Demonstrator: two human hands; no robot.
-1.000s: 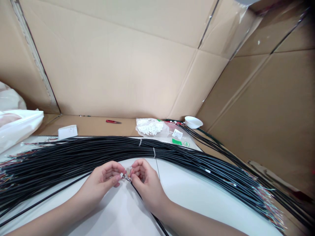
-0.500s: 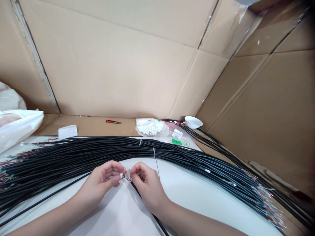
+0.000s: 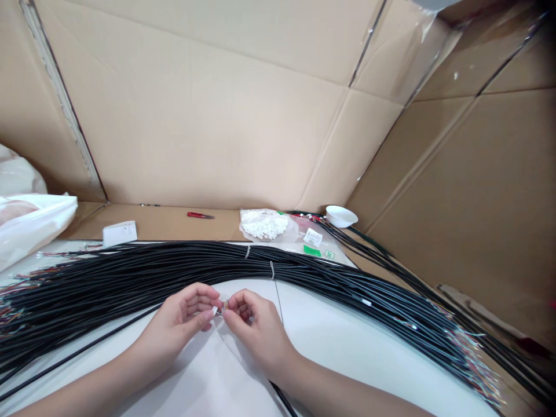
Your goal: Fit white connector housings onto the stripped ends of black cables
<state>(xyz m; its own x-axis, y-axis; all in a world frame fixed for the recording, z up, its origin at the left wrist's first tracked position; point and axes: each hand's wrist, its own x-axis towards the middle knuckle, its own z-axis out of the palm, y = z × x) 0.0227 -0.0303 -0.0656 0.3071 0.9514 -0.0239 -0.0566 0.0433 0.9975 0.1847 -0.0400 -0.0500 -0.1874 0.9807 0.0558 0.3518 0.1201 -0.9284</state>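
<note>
My left hand (image 3: 182,321) and my right hand (image 3: 256,327) meet low in the middle over the white table (image 3: 347,341). Both are closed in a pinch around a small white connector (image 3: 219,308) at the end of a single black cable (image 3: 282,397), which runs back under my right wrist. Just beyond my fingers lies a thick bundle of black cables (image 3: 130,272), arcing from left to right and bound with white ties (image 3: 272,269).
Cardboard walls (image 3: 217,116) enclose the table. At the back lie a bag of white connectors (image 3: 264,225), a white bowl (image 3: 341,216), a red tool (image 3: 200,215), a white box (image 3: 119,233) and green labels (image 3: 311,250). A white plastic bag (image 3: 30,223) sits left.
My right hand has shifted slightly left and closed in on the connector, now covering the cable end that showed before. My left hand has hardly moved.
</note>
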